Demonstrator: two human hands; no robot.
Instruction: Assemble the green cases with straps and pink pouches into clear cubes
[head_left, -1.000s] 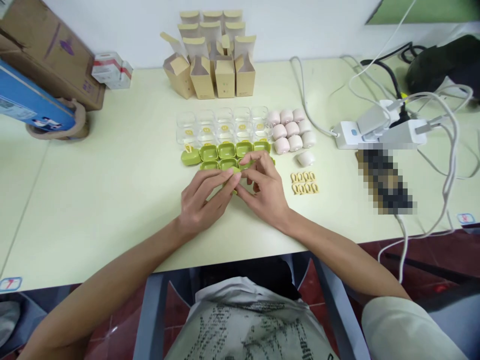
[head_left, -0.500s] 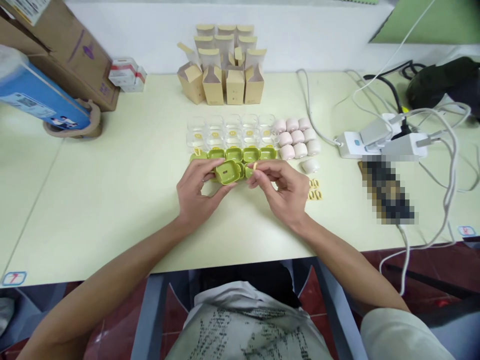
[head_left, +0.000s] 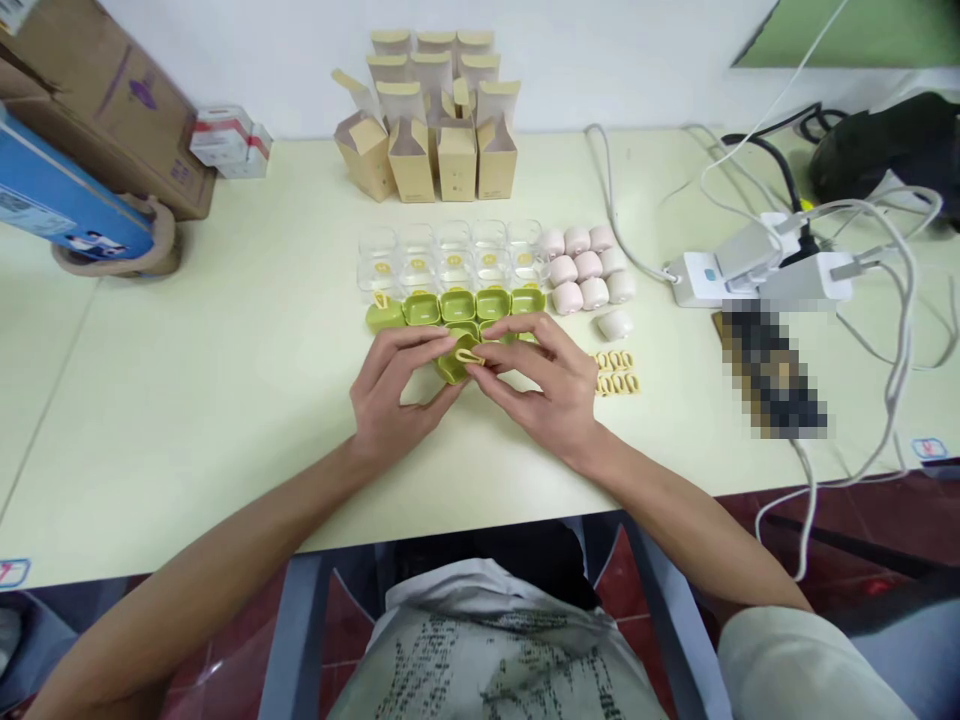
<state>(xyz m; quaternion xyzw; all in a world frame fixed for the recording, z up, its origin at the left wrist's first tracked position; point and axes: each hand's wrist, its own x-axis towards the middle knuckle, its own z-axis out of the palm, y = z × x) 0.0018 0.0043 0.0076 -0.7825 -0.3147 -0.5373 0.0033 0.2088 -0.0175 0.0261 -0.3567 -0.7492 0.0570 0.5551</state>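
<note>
My left hand point(head_left: 401, 390) is closed around a small green plastic cup point(head_left: 448, 368), tilted and held above the table near its front. Pinched in the fingers of my right hand point(head_left: 544, 385) is a small yellow loop point(head_left: 466, 355), touching the green cup or right in front of it. Just behind my hands stand rows of similar green cups point(head_left: 457, 305), partly hidden by my fingers. One green piece point(head_left: 384, 314) at their left end carries a yellow loop. More yellow loops point(head_left: 616, 372) lie in two rows right of my right hand.
Clear plastic cups point(head_left: 454, 262) with yellow marks stand behind the green ones. Pale pink round pieces point(head_left: 589, 266) sit to their right. Open cardboard boxes point(head_left: 457, 160) line the wall. A white power strip point(head_left: 705, 280) with cables and a pixelated dark object point(head_left: 769, 370) are at right.
My right hand has moved left and brought the yellow loop to the green cup. The cup has turned in my left hand. The whole view has shifted slightly.
</note>
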